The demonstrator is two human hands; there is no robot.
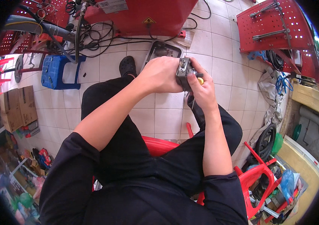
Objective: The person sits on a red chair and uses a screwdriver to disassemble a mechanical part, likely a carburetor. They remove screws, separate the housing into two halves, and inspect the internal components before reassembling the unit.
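Note:
In front of my knees, both hands hold a dark grey metal part [182, 75], blocky and about palm-sized, which looks like a small machine component. My left hand [162, 75] is closed around its left side, back of the hand upward. On the other side my right hand [205, 89] grips it, thumb on the near face and fingers along the far edge. Next to the right thumb a round yellow piece [200, 80] and a dark ribbed stub show. The left fingertips are hidden behind the part. Just beyond the hands, a shallow metal tray [151, 50] with dark contents lies on the floor.
A red machine cabinet [148, 13] stands ahead, black cables [105, 45] beside it. Left are a blue plastic stool [56, 71] and cardboard boxes [18, 107]. A red perforated tool panel [259, 35] is right. A red plastic chair [255, 178] and a tyre [266, 140] sit near right.

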